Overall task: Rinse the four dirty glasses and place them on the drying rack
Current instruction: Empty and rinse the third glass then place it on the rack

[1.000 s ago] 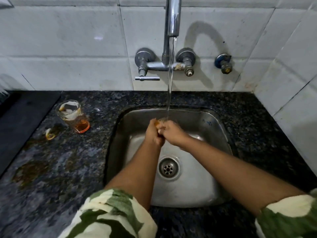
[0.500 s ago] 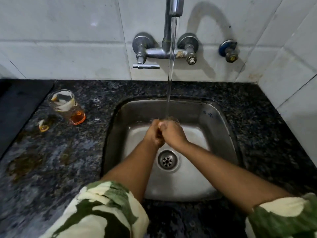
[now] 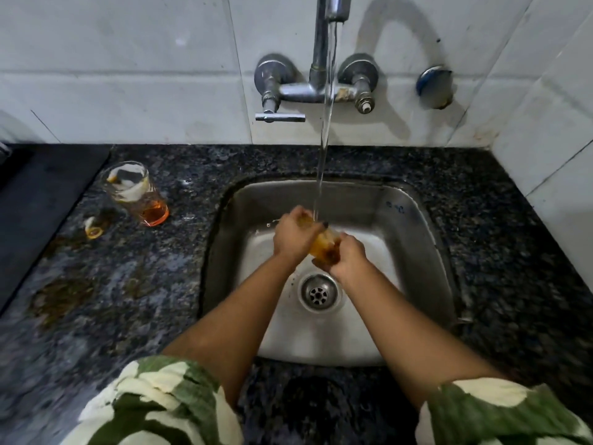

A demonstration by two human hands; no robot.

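Over the steel sink (image 3: 414, 226) I hold an amber-tinted dirty glass (image 3: 324, 244) on its side under the running tap (image 3: 330, 43). My left hand (image 3: 293, 236) grips its upper end and my right hand (image 3: 348, 260) grips its lower end. The water stream lands by my left fingers. A second dirty glass (image 3: 136, 192) with orange liquid and white residue stands tilted-looking on the dark granite counter (image 3: 160, 284), left of the sink.
A small orange-and-white scrap (image 3: 93, 228) lies beside the standing glass. Brown wet stains (image 3: 61, 300) mark the counter at left. A black mat or surface (image 3: 35, 194) lies at the far left. White tiled walls stand behind and at right. The drain (image 3: 318, 294) is below my hands.
My hands have drawn apart along the glass, so its amber body now shows between them. The glass has turned onto its side under the stream.
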